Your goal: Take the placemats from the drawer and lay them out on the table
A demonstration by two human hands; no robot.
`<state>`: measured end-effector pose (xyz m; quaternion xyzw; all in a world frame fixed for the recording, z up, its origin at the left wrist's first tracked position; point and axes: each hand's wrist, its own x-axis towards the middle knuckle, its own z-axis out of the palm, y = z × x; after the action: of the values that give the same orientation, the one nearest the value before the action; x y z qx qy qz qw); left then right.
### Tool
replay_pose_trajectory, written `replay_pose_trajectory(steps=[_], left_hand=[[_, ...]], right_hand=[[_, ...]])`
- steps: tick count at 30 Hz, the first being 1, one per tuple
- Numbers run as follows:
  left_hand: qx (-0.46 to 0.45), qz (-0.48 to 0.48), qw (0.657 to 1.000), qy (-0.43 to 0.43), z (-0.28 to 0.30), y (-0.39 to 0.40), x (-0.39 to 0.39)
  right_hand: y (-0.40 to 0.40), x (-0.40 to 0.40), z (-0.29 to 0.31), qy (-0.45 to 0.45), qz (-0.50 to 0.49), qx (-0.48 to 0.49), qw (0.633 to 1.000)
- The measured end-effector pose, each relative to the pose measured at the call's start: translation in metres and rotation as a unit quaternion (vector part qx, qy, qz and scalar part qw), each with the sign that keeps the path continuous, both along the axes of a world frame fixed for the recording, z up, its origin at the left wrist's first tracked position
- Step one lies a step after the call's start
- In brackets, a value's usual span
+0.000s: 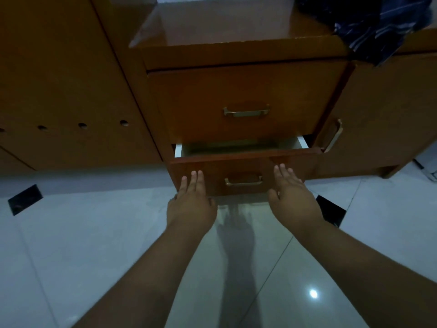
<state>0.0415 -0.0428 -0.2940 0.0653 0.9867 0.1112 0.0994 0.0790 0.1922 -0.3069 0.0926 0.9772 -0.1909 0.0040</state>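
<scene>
I am reaching both arms toward the lower drawer (243,176) of the wooden cabinet (236,55), which is standing slightly pulled out. My left hand (191,204) is hovering with straight fingers at the left part of the drawer front, and my right hand (293,200) is doing the same at the right part; neither is holding anything, and I cannot tell for sure whether the fingertips are touching the wood or hanging just short of it. The metal handle (243,180) is sitting untouched between my two hands.

The placemats are not showing: the narrow gap behind the drawer's top edge is dark, so I am judging they are lying inside, out of sight. I am expecting them to be light, flat and fairly limp, likely to sag or slide apart if lifted by one corner, so I am planning to take them by two opposite edges as one stack, thumbs on top.

For room, the upper drawer (246,100) is sitting shut directly above and overhanging the gap, so the lower one is needing to come out much farther before my hands can fit in. The tiled floor (94,245) below and behind me is giving space to pull. At the right, a door handle (333,136) is jutting just beside the drawer's right corner, and a dark patterned cloth (378,24) is draping over the cabinet top's right edge.
</scene>
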Motion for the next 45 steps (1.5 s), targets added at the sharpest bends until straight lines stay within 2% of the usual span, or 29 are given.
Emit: replay_pose_trajectory(steps=[9,19,31,34,37,40,45], left_hand=[[-0.007,-0.009,0.999,-0.051,0.013,0.004,-0.036],[-0.019,-0.011,0.997,-0.072,0.018,0.009,-0.055],[-0.018,-0.016,0.996,-0.087,0.031,0.009,-0.054],[-0.018,-0.020,0.996,-0.083,0.050,0.009,-0.049],[-0.021,-0.036,0.998,-0.044,0.085,0.011,-0.042],[-0.053,-0.070,0.996,0.001,0.130,0.014,-0.032],[-0.044,-0.099,0.993,0.049,0.213,0.023,-0.024]], right_hand=[[0.003,-0.039,0.023,-0.093,-0.014,-0.037,0.995],[0.008,-0.059,0.027,-0.137,-0.001,-0.022,0.990],[0.009,-0.061,0.042,-0.176,-0.002,-0.053,0.983],[0.005,-0.055,0.062,-0.178,0.010,-0.053,0.983],[-0.002,-0.043,0.091,-0.151,0.015,-0.064,0.986],[-0.007,-0.031,0.130,-0.117,0.007,-0.048,0.992],[-0.010,-0.022,0.208,-0.067,0.016,-0.024,0.997]])
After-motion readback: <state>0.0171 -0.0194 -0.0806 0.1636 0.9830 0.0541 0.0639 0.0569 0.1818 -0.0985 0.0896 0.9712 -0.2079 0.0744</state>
